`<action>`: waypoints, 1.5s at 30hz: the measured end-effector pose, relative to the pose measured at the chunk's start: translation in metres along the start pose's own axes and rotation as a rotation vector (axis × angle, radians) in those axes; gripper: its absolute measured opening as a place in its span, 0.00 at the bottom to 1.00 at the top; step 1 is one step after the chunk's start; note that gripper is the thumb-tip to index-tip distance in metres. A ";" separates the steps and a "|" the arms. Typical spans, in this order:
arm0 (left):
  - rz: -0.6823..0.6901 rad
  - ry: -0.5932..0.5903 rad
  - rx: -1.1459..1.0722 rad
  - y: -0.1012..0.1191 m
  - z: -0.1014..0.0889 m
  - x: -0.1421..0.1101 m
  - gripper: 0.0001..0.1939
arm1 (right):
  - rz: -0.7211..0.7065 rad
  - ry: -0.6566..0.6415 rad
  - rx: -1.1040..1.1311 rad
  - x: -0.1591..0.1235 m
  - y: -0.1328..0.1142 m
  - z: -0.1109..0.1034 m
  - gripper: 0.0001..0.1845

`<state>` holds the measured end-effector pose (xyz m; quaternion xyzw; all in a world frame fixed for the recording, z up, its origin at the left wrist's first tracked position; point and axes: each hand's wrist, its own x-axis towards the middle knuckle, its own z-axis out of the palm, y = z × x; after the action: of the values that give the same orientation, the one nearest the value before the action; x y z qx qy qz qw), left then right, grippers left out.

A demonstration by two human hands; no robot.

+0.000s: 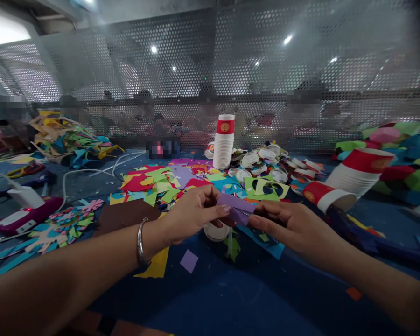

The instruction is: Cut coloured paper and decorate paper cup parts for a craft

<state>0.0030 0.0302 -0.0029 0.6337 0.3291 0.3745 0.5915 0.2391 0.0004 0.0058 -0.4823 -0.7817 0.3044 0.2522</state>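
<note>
My left hand [196,211], with a silver bangle on its wrist, pinches a small piece of purple paper [234,206] between thumb and fingers. On the paper's right edge, the thumb and fingers of my right hand [283,221] are closed. A thin pale line crosses the paper by the right fingertips; what it is I cannot make out. Below the hands stands a white paper cup [216,232], partly hidden by the left fingers. A loose purple paper square [189,261] lies on the blue table [227,298] in front of them.
Coloured paper scraps [154,182] spread beyond my hands. A tall stack of paper cups [224,144] rises behind them, beside a heap of cut cup pieces [262,161]. More stacked cups [360,172] lean at right. A power strip [26,215] with cables sits at left.
</note>
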 end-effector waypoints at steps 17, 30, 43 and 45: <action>-0.026 0.000 -0.064 0.002 0.000 0.000 0.14 | 0.018 0.004 0.018 -0.001 -0.003 0.001 0.23; -0.051 -0.012 -0.081 0.003 -0.001 0.000 0.11 | -0.005 0.025 0.015 0.000 -0.004 0.002 0.24; -0.013 -0.072 -0.015 -0.001 -0.002 0.000 0.11 | -0.016 0.034 0.052 0.001 -0.005 0.007 0.22; -0.022 -0.061 -0.007 -0.002 -0.001 0.000 0.12 | -0.021 0.035 0.056 0.001 -0.005 0.007 0.22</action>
<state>0.0022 0.0314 -0.0048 0.6391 0.3166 0.3497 0.6075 0.2310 -0.0018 0.0043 -0.4720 -0.7733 0.3149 0.2827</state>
